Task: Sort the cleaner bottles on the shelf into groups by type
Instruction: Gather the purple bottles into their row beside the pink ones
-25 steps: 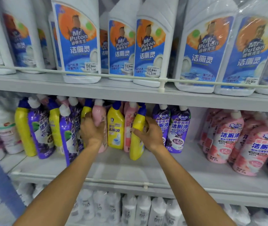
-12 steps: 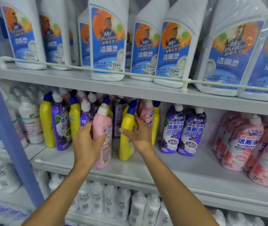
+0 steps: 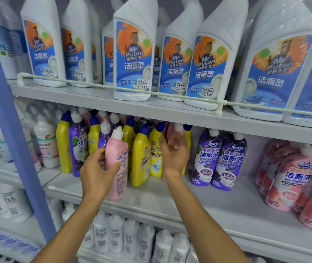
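My left hand grips a pink bottle, now pulled forward out of the mixed row on the shelf. My right hand has moved off the yellow bottle to a second pink bottle at its 12 o'clock; I cannot tell its grip. The pink group waits at 3 o'clock.

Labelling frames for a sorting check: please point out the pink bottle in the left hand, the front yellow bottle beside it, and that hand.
pink bottle (image 3: 117, 149), head view, upper body above the thumb.
yellow bottle (image 3: 139, 149), head view, plain yellow upper body.
left hand (image 3: 94, 175), head view, back of the hand.
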### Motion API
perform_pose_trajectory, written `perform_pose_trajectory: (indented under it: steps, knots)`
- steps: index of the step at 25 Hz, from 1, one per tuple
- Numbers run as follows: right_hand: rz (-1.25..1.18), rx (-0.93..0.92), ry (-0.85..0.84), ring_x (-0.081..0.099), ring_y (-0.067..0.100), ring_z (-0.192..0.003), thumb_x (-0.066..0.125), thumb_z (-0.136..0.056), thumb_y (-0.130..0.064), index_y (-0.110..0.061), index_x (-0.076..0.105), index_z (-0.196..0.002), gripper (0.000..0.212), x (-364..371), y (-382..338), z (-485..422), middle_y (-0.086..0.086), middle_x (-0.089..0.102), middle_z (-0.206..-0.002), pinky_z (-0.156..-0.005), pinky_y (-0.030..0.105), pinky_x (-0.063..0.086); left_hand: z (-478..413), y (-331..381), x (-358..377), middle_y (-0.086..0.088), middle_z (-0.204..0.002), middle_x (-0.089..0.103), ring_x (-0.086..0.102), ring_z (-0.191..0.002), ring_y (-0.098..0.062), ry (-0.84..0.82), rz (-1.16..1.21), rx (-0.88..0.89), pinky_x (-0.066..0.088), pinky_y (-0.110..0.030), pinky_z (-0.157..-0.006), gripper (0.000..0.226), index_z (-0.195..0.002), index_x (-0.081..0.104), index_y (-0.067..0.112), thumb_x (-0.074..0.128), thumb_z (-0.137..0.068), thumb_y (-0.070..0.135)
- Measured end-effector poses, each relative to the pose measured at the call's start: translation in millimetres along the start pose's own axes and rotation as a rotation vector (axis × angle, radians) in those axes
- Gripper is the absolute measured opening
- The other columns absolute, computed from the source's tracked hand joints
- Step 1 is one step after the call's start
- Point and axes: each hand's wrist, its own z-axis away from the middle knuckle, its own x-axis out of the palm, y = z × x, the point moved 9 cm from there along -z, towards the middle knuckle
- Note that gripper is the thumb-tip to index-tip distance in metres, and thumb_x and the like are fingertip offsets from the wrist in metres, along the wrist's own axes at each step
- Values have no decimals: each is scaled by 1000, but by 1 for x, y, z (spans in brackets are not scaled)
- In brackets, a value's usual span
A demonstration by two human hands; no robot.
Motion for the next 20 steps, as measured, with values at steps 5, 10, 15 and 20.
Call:
perform_pose_trajectory:
  steps: [5, 10, 15, 20]
  knots:
    - [204, 17, -152, 69, 17, -108, 88, -68, -50, -25, 63, -122, 64, -16, 23, -51, -2, 70, -115, -92, 43, 60, 4, -1, 4, 0, -102, 72, 68, -89, -18, 17, 8, -30, 59, -41, -83, 45, -116, 66, 17, 88, -77, 21]
    - [197, 0, -262, 66, 14, -111, 95, -65, -32, -26, 56, -130, 76, -18, 15, -45, -18, 59, -114, -96, 42, 59, 2, 2, 9, -2, -99, 73, 68, -87, -17, -62, 24, -35, 58, -36, -81, 39, -113, 68, 15, 87, -79, 21]
    - [380, -29, -327, 61, 20, -106, 92, -54, -58, -25, 62, -122, 81, -35, 3, -36, 1, 57, -115, -90, 37, 57, 14, 9, 24, 5, -101, 75, 71, -86, -5, -265, 165, -43, 57, -17, -72, 33, -109, 69, 16, 85, -81, 14]
    - [430, -51, -386, 67, 20, -101, 92, -56, -58, -30, 67, -112, 68, -59, -7, -25, 1, 66, -112, -87, 36, 60, 33, 26, 52, 7, -97, 72, 68, -79, 2, -270, 173, -76, 60, -33, -72, 35, -107, 63, 18, 86, -80, 18]
